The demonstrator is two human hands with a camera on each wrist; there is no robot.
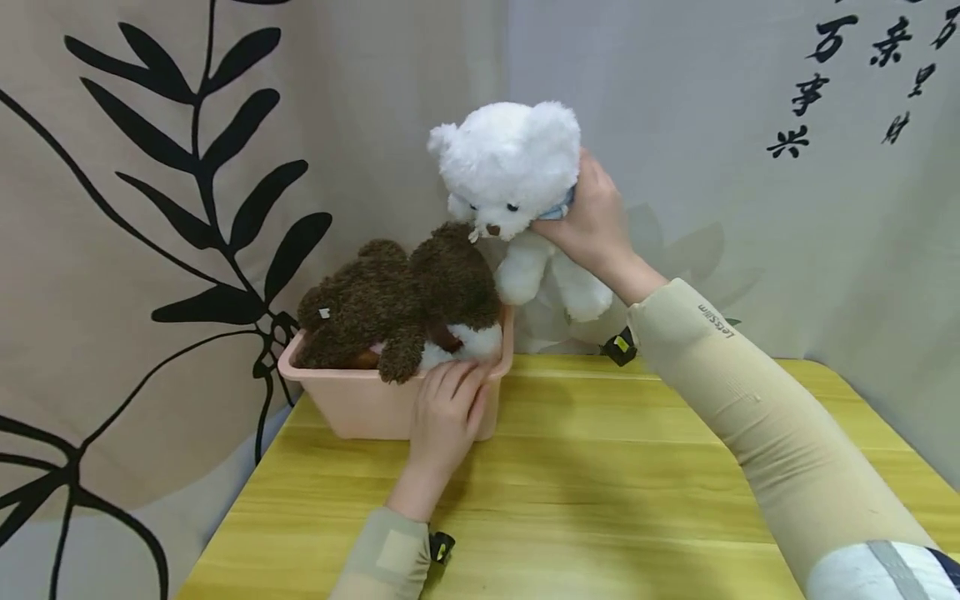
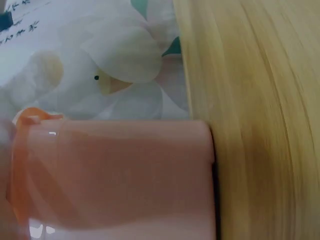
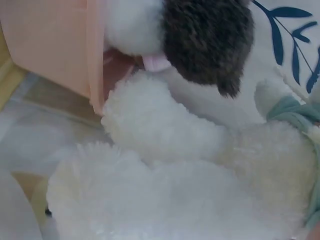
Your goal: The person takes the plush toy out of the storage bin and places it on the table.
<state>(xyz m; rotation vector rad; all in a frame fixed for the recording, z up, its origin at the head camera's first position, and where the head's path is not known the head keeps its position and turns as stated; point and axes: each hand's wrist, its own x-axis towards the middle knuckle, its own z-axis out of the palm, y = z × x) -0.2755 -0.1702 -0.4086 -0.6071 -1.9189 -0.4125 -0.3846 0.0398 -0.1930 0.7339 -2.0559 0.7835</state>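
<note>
A white teddy bear (image 1: pixel 510 167) with a blue scarf hangs at the back right corner of a pink plastic tub (image 1: pixel 360 400). My right hand (image 1: pixel 596 229) grips it at the neck, over the scarf. Its head leans down toward a brown plush toy (image 1: pixel 360 300) that lies in the tub and rises above the rim. White plush (image 1: pixel 480 343) shows beneath the brown one. My left hand (image 1: pixel 446 417) holds the tub's front rim near the right corner, fingers hooked over the edge. In the right wrist view, one leg of the bear (image 3: pixel 155 115) meets the tub's rim.
The tub stands at the far left of a yellow wood-grain table (image 1: pixel 600 467), close to its back and left edges. Behind hangs a pale curtain (image 1: pixel 390 108) with black leaf prints and writing. Patterned cloth (image 2: pixel 115 65) lies past the table edge.
</note>
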